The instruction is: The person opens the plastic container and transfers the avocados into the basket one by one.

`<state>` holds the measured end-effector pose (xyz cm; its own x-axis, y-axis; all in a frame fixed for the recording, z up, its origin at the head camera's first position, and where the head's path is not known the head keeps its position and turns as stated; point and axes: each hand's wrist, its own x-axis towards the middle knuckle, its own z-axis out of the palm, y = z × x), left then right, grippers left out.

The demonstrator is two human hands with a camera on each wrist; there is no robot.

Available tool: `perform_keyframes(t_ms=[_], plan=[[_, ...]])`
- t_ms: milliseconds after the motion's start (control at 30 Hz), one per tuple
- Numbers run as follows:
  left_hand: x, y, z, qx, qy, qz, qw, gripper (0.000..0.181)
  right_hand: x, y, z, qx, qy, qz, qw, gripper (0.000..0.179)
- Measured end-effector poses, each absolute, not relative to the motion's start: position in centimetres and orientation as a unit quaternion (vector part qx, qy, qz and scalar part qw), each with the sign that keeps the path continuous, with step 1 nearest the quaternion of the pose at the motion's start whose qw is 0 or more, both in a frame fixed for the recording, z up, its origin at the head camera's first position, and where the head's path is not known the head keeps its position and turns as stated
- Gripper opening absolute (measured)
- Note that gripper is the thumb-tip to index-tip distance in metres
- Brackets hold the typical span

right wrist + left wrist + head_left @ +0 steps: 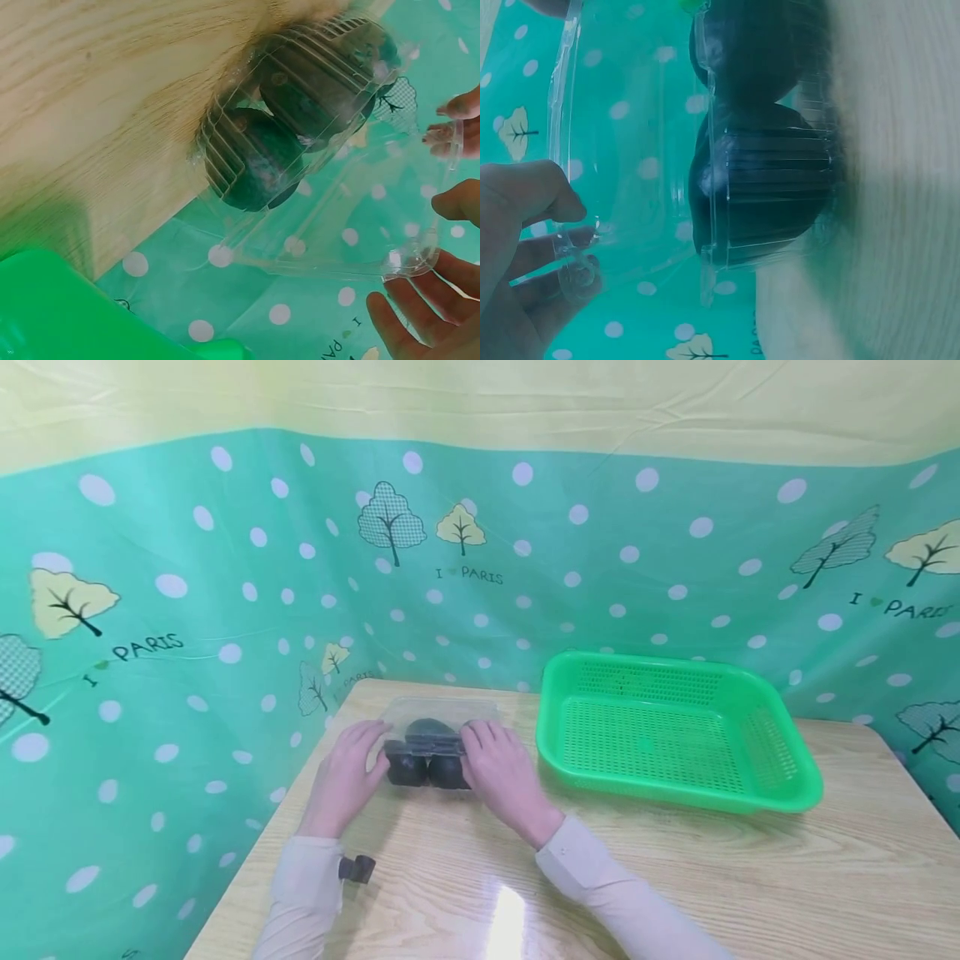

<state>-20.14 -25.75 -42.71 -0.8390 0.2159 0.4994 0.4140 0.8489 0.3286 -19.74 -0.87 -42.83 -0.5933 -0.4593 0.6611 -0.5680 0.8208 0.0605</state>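
A clear plastic clamshell box (442,705) holding dark avocados (448,772) stands on the left part of the table. Its lid (630,150) is raised from the filled base. My left hand (347,781) pinches one corner of the lid, thumb on one face and fingers behind it. At the other front corner, my right hand (506,772) holds the lid between thumb and fingers. Through the ribbed base in the right wrist view, the avocados (255,161) show side by side.
A green perforated basket (675,791) sits right of the box on the wooden table (450,877). Behind and to the left hangs a green curtain (562,560) with white dots and printed trees. A small black device (357,869) is at the left cuff.
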Motion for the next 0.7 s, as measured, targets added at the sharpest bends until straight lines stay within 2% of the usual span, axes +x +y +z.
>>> perform_keyframes(t_ms=[333,700], plan=[[-20.8,-25.9,-42.2,-0.175,-0.926,-0.235,0.238,0.042,-20.2,-0.4,-42.3,0.304,-0.875,0.133,0.353,0.022],[-21.3,-26.5,-41.2,-0.155,-0.924,-0.274,0.216,0.048,-20.7,0.5,-41.8,0.307,-0.874,0.171,0.335,0.023]])
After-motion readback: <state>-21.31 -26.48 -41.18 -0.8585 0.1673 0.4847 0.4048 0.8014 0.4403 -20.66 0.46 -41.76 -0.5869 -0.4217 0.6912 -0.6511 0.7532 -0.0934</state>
